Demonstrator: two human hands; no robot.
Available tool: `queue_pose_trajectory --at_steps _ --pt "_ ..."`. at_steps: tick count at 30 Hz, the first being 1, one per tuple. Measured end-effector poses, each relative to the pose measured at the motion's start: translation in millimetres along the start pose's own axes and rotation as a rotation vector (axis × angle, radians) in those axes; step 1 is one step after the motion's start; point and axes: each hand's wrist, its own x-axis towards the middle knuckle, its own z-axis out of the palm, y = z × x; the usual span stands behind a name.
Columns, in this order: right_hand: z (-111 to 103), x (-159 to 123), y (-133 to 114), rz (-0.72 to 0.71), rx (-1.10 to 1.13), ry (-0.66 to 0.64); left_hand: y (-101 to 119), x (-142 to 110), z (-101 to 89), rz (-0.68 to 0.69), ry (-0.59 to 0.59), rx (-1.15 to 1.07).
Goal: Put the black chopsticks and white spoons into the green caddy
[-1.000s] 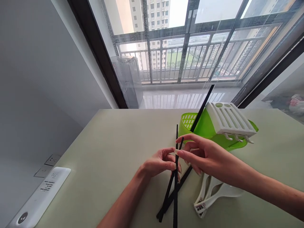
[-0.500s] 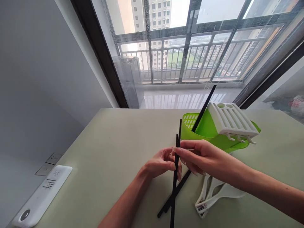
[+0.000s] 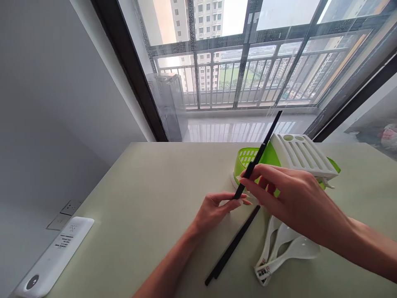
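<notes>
A pair of black chopsticks [image 3: 242,187] slants up and away between my hands, in front of the green basket [image 3: 238,167]. My right hand [image 3: 285,190] pinches them partway along, thumb and index finger closed. At their near end, my left hand [image 3: 215,209] grips with thumb and fingers. Another black chopstick [image 3: 274,125] leans inside the basket, lined up behind the held ones; where they overlap is hard to separate. More black chopsticks [image 3: 233,247] lie side by side on the table below my hands. White spoons [image 3: 297,248] lie fanned together under my right wrist.
A white slotted rack [image 3: 302,155] with hooks sits tilted on the basket. At the left table edge lies a long white device [image 3: 58,252] with a display, near a wall socket [image 3: 70,206]. Beyond the table [image 3: 161,178] stands a glass balcony door [image 3: 229,74].
The held chopsticks have swung from nearly upright to slanting right and moved up toward the basket. My right hand has moved right and up with them; my left now grips their near end.
</notes>
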Motion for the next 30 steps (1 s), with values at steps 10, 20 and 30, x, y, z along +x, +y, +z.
queue_pose_trajectory --at_steps 10,20,30 --pt "8 -4 4 -0.013 -0.004 -0.043 -5 1 -0.6 0.07 0.061 0.011" --pt "18 -9 11 -0.074 0.043 -0.139 -8 1 -2.4 0.056 0.075 0.096" --pt "-14 3 6 -0.109 -0.01 -0.027 -10 3 -1.7 0.075 0.048 0.219"
